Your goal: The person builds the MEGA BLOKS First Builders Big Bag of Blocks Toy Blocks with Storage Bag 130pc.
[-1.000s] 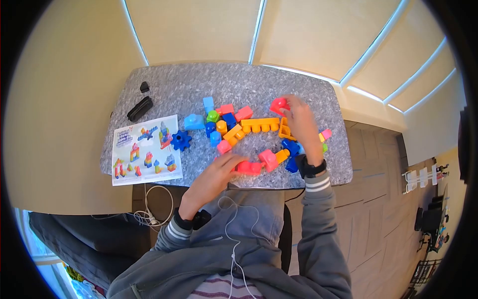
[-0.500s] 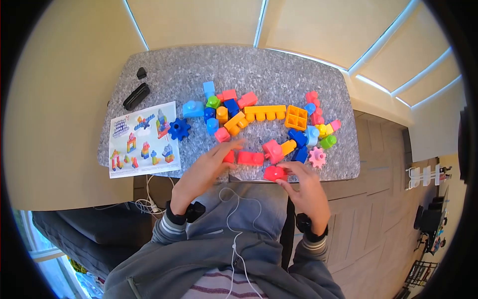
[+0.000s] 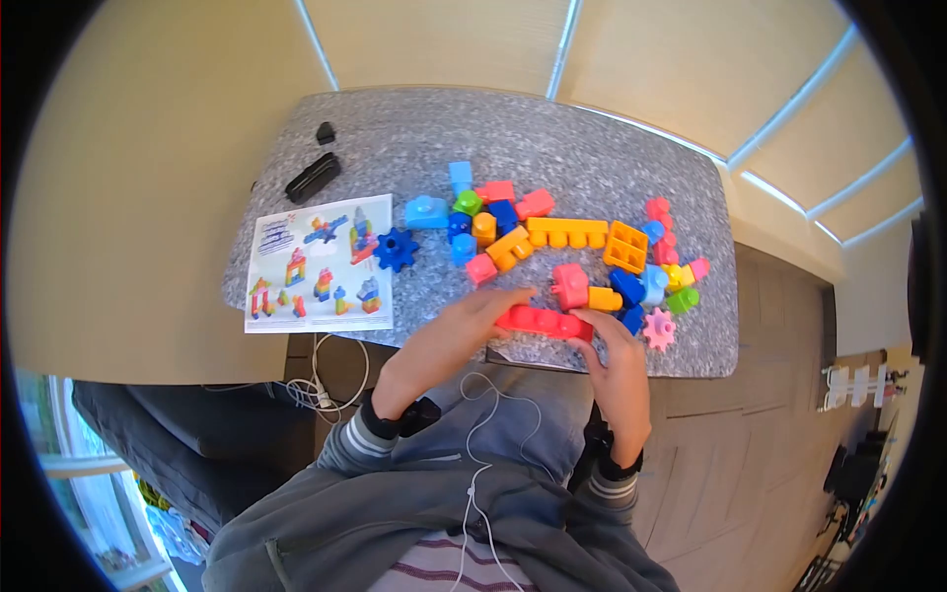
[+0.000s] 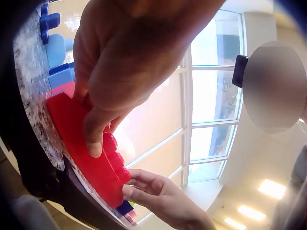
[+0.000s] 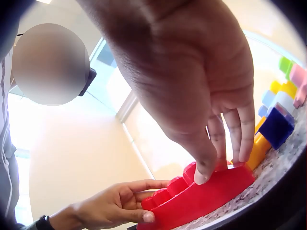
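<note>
A row of red building blocks [image 3: 543, 320] with round studs on top lies at the table's front edge, slanting down at its ends. My left hand [image 3: 454, 338] grips its left end, thumb on the near side and fingers behind. At the other end my right hand [image 3: 619, 370] pinches the row between thumb and fingers. In the left wrist view the blocks [image 4: 86, 148] sit flush in one line; the right wrist view shows the thumb on their near face [image 5: 211, 196]. Just behind stand a pink-red block [image 3: 569, 286] and an orange block [image 3: 605, 298].
Several loose blocks spread behind the hands, among them a long orange block [image 3: 567, 233] and an orange grid-bottomed block [image 3: 626, 246]. A blue gear [image 3: 396, 250] touches the picture sheet [image 3: 316, 314] at left. A pink gear [image 3: 659, 329] lies right. A black case [image 3: 313, 178] sits farther back.
My right hand has brought a red curved block from the back of the table to the front edge. The separate red blocks now form one row between both hands.
</note>
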`<state>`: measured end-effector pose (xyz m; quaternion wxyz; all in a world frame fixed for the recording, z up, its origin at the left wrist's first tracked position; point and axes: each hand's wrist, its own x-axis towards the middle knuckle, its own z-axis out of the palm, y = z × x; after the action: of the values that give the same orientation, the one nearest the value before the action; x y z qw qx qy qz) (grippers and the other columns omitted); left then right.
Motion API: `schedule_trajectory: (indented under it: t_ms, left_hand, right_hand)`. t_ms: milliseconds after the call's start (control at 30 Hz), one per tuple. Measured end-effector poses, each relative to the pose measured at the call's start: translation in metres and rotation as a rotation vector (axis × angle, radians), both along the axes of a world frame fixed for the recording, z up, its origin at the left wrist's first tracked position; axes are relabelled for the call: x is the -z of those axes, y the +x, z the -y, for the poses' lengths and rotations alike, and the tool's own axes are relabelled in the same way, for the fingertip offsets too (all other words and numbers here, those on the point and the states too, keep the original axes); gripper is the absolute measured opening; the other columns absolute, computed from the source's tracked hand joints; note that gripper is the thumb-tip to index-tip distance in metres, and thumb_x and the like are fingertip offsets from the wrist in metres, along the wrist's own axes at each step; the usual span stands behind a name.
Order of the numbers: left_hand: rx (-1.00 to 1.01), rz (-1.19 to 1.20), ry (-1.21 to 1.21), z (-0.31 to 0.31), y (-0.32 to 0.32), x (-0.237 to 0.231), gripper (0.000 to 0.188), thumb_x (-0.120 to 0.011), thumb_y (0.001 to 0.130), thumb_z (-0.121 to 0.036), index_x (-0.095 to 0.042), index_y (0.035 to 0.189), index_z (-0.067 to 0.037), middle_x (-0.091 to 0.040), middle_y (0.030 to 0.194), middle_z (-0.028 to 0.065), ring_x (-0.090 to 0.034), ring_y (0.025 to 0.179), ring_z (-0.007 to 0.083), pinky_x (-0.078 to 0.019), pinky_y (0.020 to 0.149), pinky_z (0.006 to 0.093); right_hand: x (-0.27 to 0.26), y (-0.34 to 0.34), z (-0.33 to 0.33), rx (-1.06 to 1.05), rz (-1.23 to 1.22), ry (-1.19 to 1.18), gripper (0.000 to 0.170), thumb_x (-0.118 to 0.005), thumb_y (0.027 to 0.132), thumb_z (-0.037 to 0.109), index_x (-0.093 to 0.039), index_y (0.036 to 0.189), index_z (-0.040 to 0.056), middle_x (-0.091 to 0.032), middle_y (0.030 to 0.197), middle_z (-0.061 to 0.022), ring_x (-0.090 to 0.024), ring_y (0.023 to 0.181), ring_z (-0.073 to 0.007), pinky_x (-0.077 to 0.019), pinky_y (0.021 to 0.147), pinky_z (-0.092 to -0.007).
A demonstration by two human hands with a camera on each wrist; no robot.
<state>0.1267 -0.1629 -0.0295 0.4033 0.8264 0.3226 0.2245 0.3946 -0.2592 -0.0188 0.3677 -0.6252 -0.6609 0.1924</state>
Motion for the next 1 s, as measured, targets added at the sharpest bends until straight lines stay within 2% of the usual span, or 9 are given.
schedule_trajectory:
  t_ms: [167, 200, 233, 333, 567, 667, 767, 833, 1000]
  left_hand:
    - [0.023, 0.037, -0.006, 0.000, -0.001, 0.006, 0.066, -0.073, 0.106, -0.001, -0.059, 0.170, -0.011, -0.072, 0.150, 0.0229, -0.069, 0.140, 0.0436, -0.0570, 0.116, 0.0499]
    - [0.034, 0.058, 0.008, 0.001, -0.001, 0.005, 0.065, -0.073, 0.107, -0.003, -0.058, 0.170, -0.010, -0.072, 0.146, 0.0241, -0.071, 0.136, 0.0457, -0.0578, 0.113, 0.0509]
    - [0.047, 0.080, 0.020, 0.001, 0.000, 0.005, 0.064, -0.073, 0.108, -0.006, -0.058, 0.170, -0.010, -0.073, 0.143, 0.0254, -0.072, 0.131, 0.0477, -0.0585, 0.110, 0.0519]
    - [0.032, 0.041, -0.021, 0.001, 0.001, 0.002, 0.068, -0.077, 0.106, -0.004, -0.059, 0.170, -0.011, -0.075, 0.143, 0.0222, -0.072, 0.134, 0.0438, -0.0574, 0.114, 0.0511]
    - [0.036, 0.052, 0.063, 0.002, 0.002, 0.011, 0.067, -0.078, 0.106, -0.007, -0.060, 0.170, -0.010, -0.075, 0.148, 0.0195, -0.072, 0.135, 0.0431, -0.0569, 0.115, 0.0515]
    - [0.045, 0.046, 0.063, 0.002, 0.003, 0.012, 0.065, -0.078, 0.106, -0.007, -0.060, 0.169, -0.010, -0.074, 0.151, 0.0182, -0.070, 0.138, 0.0423, -0.0558, 0.118, 0.0514]
    - [0.108, 0.076, 0.037, 0.005, 0.004, 0.013, 0.063, -0.077, 0.107, -0.008, -0.061, 0.168, -0.010, -0.073, 0.153, 0.0179, -0.068, 0.140, 0.0417, -0.0543, 0.120, 0.0511]
    - [0.070, 0.057, 0.078, 0.008, 0.005, 0.018, 0.062, -0.074, 0.108, -0.006, -0.061, 0.168, -0.010, -0.071, 0.154, 0.0179, -0.067, 0.142, 0.0418, -0.0536, 0.121, 0.0509]
    - [0.095, 0.030, 0.035, 0.006, 0.006, 0.008, 0.063, -0.071, 0.106, 0.000, -0.062, 0.168, -0.012, -0.070, 0.153, 0.0191, -0.066, 0.142, 0.0433, -0.0532, 0.121, 0.0514]
  right_hand:
    - [-0.010, -0.001, 0.001, -0.003, 0.021, -0.055, 0.041, -0.088, 0.094, 0.000, -0.080, 0.135, 0.0005, -0.082, 0.130, -0.0235, -0.077, 0.122, -0.0465, -0.0605, 0.105, -0.0484]
    - [-0.011, -0.002, 0.002, 0.005, 0.030, -0.065, 0.041, -0.089, 0.094, 0.000, -0.080, 0.133, 0.0002, -0.082, 0.129, -0.0234, -0.078, 0.121, -0.0458, -0.0604, 0.106, -0.0471]
    - [-0.010, -0.001, 0.002, -0.005, 0.046, -0.066, 0.045, -0.088, 0.093, -0.001, -0.080, 0.138, 0.0021, -0.082, 0.130, -0.0226, -0.077, 0.121, -0.0450, -0.0603, 0.105, -0.0495]
    - [-0.009, -0.002, 0.001, -0.026, 0.062, -0.059, 0.047, -0.088, 0.093, -0.002, -0.081, 0.138, 0.0023, -0.083, 0.131, -0.0217, -0.076, 0.122, -0.0441, -0.0600, 0.106, -0.0495]
    - [-0.010, -0.004, -0.001, -0.044, 0.088, -0.051, 0.046, -0.088, 0.092, -0.001, -0.081, 0.138, 0.0017, -0.083, 0.132, -0.0213, -0.074, 0.124, -0.0447, -0.0593, 0.108, -0.0501]
    - [-0.005, -0.004, 0.000, -0.032, 0.078, -0.058, 0.048, -0.090, 0.090, 0.001, -0.081, 0.137, 0.0033, -0.083, 0.130, -0.0196, -0.074, 0.124, -0.0430, -0.0571, 0.109, -0.0497]
    - [-0.001, -0.011, 0.002, -0.032, 0.174, -0.070, 0.050, -0.092, 0.088, 0.003, -0.081, 0.136, 0.0056, -0.084, 0.127, -0.0172, -0.074, 0.123, -0.0404, -0.0530, 0.111, -0.0495]
    - [0.006, -0.010, 0.002, -0.023, 0.177, -0.029, 0.050, -0.094, 0.087, 0.005, -0.081, 0.135, 0.0072, -0.083, 0.126, -0.0152, -0.074, 0.123, -0.0384, -0.0498, 0.112, -0.0491]
    - [0.008, -0.011, 0.004, -0.004, 0.173, -0.018, 0.050, -0.093, 0.087, 0.004, -0.080, 0.135, 0.0071, -0.082, 0.128, -0.0147, -0.072, 0.126, -0.0382, -0.0487, 0.112, -0.0494]
